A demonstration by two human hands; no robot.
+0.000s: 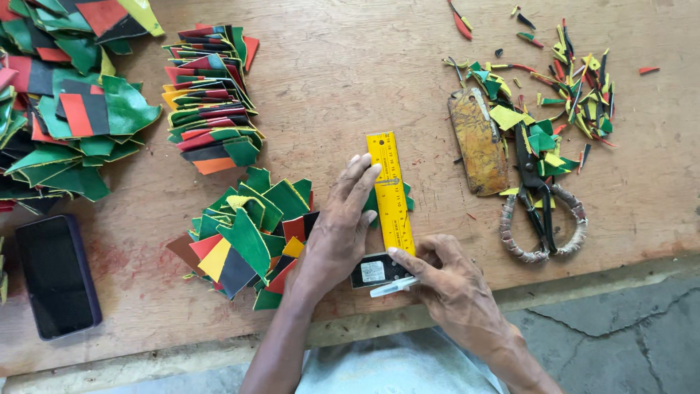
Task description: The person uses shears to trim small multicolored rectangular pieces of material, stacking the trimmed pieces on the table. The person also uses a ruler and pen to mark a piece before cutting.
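- Left hand [343,226] flat, fingers spread and pressing on yellow ruler [391,191], gripping nothing.
- Right hand [445,281] pinched around white pen [394,287] (thumb and forefinger closed), tip at the ruler's near end.
- Green piece [405,198] pinned under ruler, just past the left fingertips.
- Likely slip: uneven fingertip pressure could pivot the ruler and skew the line.
- Scissors [541,197] well beyond right fingers.

Yellow ruler [391,191] flat on green piece [372,203]; white pen [394,287] beside.
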